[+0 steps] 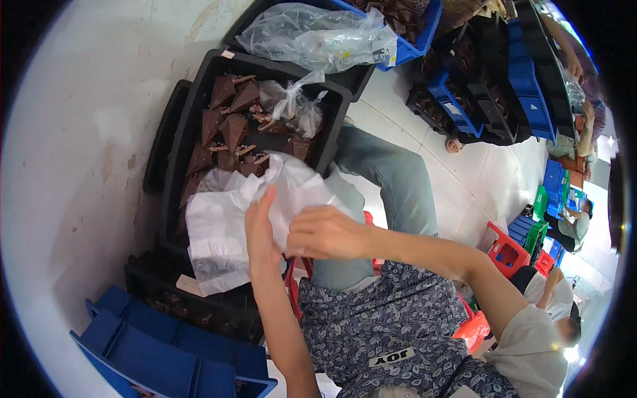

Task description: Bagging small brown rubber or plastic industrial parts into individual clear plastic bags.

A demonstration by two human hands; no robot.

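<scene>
Thin white plastic bags [222, 211] spread over the near part of a black crate [174, 192]. My left hand [261, 229] grips them edge-on, its thumb showing and its other fingers mostly hidden. Beside it, my right hand [325, 232] is closed on the gathered, slightly blurred white plastic [295, 186]. Inside the crate lie several dark brown pyramid-shaped pieces [233, 131], with small light strips among them. A knotted clear bag [292, 106] rests on the pieces at the crate's far side.
Behind the crate, a clear plastic bag [312, 36] lies over another bin, next to a blue bin [424, 33] of brown pieces. Blue bins [159, 348] stand at the lower left, against a white wall [79, 166]. Stacked crates [524, 86], red stools [507, 249] and other people occupy the right.
</scene>
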